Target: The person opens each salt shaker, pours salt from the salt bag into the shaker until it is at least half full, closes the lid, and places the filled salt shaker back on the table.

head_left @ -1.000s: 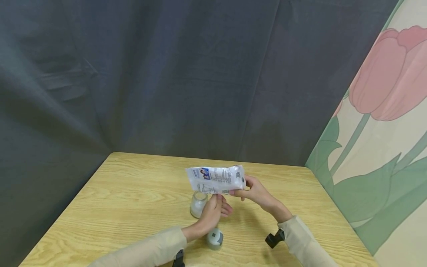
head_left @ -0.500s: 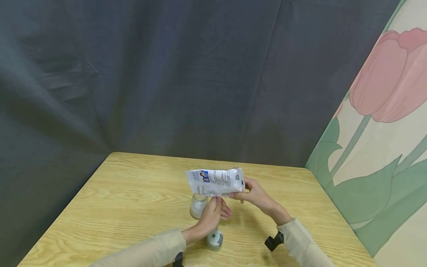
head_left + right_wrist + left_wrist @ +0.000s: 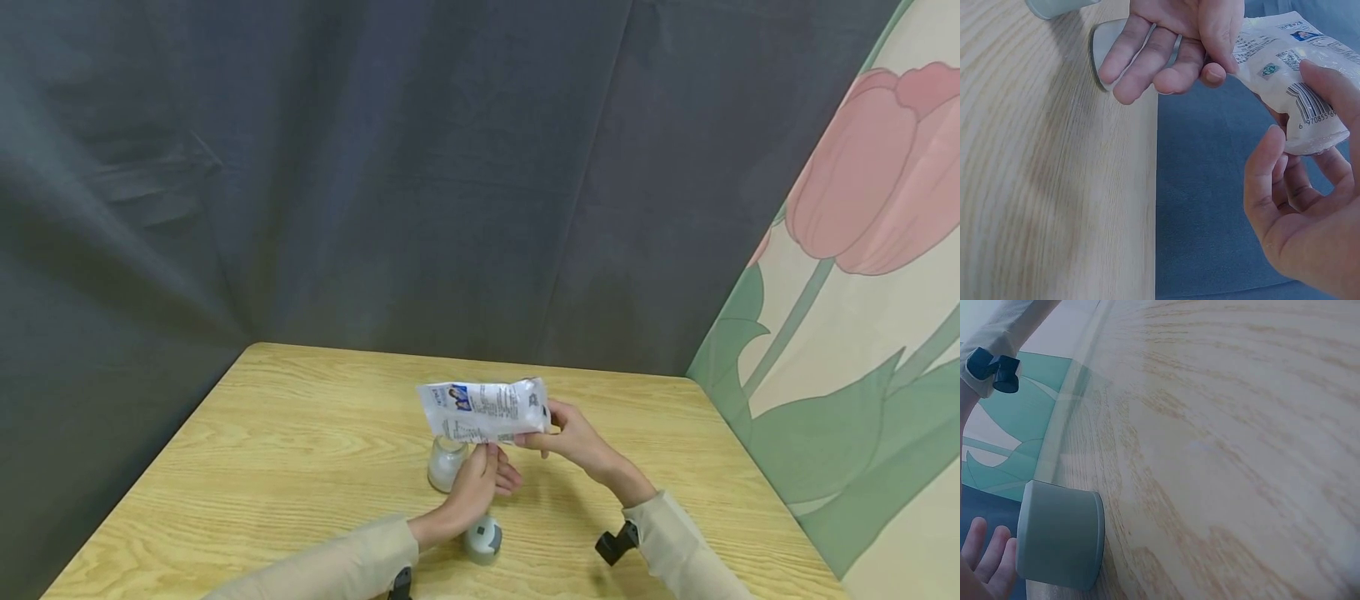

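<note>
A white printed plastic pouch (image 3: 486,410) lies sideways in the air, its left end above the mouth of a glass jar (image 3: 442,468) with whitish contents. My right hand (image 3: 579,438) grips the pouch's right end; in the right wrist view the thumb presses near the barcode. Thumb and forefinger of my left hand (image 3: 1179,37) pinch the pouch's lower edge, while its other fingers extend loosely. On the table, near my left wrist, stands a grey-green round cap or container (image 3: 1060,534). The left hand partly hides the jar in the right wrist view.
The wooden table (image 3: 300,467) ends at a dark curtain (image 3: 420,183) behind. A tulip-painted wall (image 3: 847,333) runs along the right side. Black wrist cameras (image 3: 617,543) are strapped at both cuffs.
The pouch and the right hand have come down slightly over the last second. The left hand has barely moved; jar and grey-green object stay where they were.
</note>
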Action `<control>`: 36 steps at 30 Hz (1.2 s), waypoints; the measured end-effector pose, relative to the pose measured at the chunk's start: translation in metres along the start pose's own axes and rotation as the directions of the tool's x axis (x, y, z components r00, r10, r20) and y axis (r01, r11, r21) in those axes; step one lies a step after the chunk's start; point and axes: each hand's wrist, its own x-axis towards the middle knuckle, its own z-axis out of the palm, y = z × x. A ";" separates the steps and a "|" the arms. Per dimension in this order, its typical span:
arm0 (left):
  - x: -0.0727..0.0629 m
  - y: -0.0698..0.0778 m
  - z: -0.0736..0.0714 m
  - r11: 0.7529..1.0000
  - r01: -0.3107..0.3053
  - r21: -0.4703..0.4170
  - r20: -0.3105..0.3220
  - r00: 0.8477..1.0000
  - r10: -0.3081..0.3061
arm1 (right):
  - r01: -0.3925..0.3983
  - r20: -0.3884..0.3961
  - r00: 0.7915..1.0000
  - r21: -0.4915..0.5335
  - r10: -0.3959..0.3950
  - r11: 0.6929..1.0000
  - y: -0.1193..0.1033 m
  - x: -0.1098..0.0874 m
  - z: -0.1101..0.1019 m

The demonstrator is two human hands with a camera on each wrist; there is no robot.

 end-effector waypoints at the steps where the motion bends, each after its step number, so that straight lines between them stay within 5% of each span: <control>1: 0.000 0.000 0.000 1.000 0.004 0.002 0.001 1.000 -0.004 | 0.000 0.001 1.000 0.001 0.000 1.000 0.000 0.000 0.000; 36: 0.002 -0.004 0.001 1.000 0.001 0.001 0.002 1.000 -0.001 | -0.010 -0.016 1.000 -0.017 0.010 1.000 -0.001 -0.001 0.001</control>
